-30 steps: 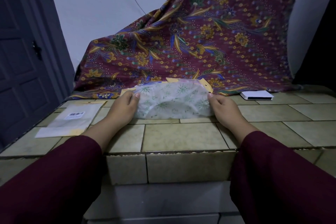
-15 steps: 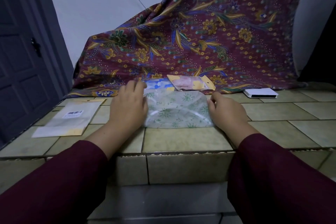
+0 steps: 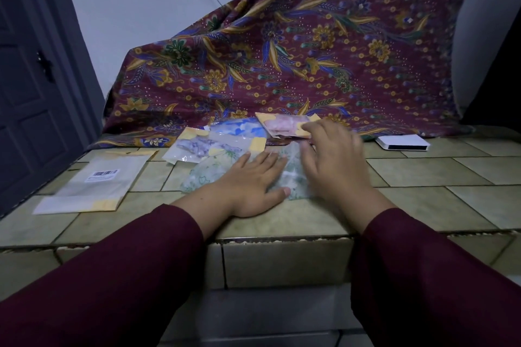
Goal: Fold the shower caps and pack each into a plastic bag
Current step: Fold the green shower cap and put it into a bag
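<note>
Batik cloth (image 3: 310,59) drapes backdrop, hiding clutter behind. Tiled counter (image 3: 423,200) serves as flat folding bed. Empty plastic bag (image 3: 93,186) waits at my left, within reach for packing. Green-print shower cap (image 3: 210,173) lies centre; my left hand (image 3: 248,186) presses flat on it, fingers straight, pinning fold. Right hand (image 3: 329,160) blurred, seemingly smoothing cap's right side; grip unclear. Packed caps (image 3: 225,138) stacked behind, out of way.

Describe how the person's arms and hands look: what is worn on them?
Both arms wear long, plain, dark maroon sleeves that end at the wrists. The left hand and the right hand are bare: no gloves, and no rings, watch or bracelets can be seen. The right hand is slightly blurred.
</note>
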